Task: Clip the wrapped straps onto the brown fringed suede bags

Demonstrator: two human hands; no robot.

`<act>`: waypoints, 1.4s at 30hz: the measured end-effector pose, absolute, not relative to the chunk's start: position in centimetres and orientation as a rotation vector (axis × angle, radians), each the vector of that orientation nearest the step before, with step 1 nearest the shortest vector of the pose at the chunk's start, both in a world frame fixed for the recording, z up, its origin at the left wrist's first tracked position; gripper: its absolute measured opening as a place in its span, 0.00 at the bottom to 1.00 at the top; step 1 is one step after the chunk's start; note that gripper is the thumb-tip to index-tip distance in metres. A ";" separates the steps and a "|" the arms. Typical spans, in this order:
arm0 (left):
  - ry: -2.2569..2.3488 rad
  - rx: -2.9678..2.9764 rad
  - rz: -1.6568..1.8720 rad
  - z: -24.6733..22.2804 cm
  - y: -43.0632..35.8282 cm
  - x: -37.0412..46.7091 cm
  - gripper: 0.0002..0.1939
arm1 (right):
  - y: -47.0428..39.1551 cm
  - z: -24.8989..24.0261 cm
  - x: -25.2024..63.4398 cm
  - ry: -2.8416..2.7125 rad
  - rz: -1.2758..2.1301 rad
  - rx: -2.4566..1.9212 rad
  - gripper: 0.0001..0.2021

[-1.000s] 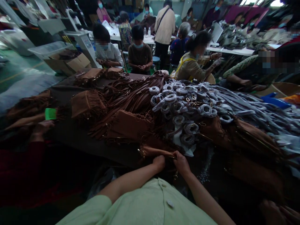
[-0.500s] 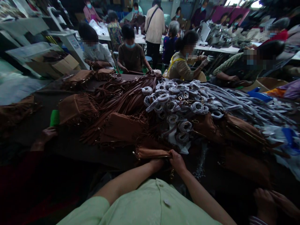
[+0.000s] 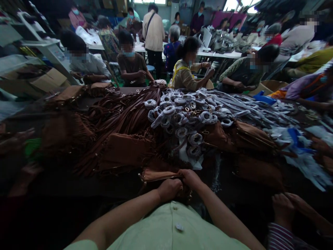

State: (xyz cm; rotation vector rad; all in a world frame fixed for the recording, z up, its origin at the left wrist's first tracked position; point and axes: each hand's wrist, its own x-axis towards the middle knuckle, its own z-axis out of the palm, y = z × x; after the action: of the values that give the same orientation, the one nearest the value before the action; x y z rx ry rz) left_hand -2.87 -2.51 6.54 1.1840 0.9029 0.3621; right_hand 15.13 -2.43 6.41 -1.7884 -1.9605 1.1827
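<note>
A brown fringed bag (image 3: 156,174) with a gold zipper along its top edge lies on the table right in front of me. My right hand (image 3: 191,179) pinches the zipper end at the bag's right corner. Just below the zipper, my left hand (image 3: 170,189) is curled closed against the bag's near side; what its fingers hold is hidden. Gold metal hardware (image 3: 190,196) hangs under my right hand. Beyond the bag, another brown bag (image 3: 125,152) lies flat, beside a heap of plastic-wrapped coiled straps (image 3: 182,132).
Long brown straps (image 3: 125,111) spread at centre left. More brown bags (image 3: 256,135) lie to the right. A co-worker's hands (image 3: 286,205) are close on my right; another's hand (image 3: 30,173) is at left near a green comb (image 3: 33,147). Co-workers sit across the table.
My left hand has come out from behind the bag's edge towards me and is now curled. My right hand still grips the corner. The view has swung right; the left co-worker's comb has dropped lower.
</note>
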 end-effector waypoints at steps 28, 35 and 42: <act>0.973 1.302 0.102 3.4 0.8 -2.0 0.18 | -6.5 0.4 32.5 -1.015 0.835 -2.498 0.11; 0.920 1.293 0.120 3.4 1.0 -2.0 0.19 | -8.6 2.5 33.0 -0.827 1.055 -2.199 0.22; 0.872 1.313 0.113 3.9 0.9 -2.2 0.20 | -8.7 4.7 31.1 -0.458 1.170 -1.807 0.22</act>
State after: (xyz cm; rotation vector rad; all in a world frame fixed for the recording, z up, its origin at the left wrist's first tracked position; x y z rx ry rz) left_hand -2.25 0.86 3.94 1.3134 0.8716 0.1134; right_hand 31.09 -8.69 4.74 -1.8067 -0.4578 1.1696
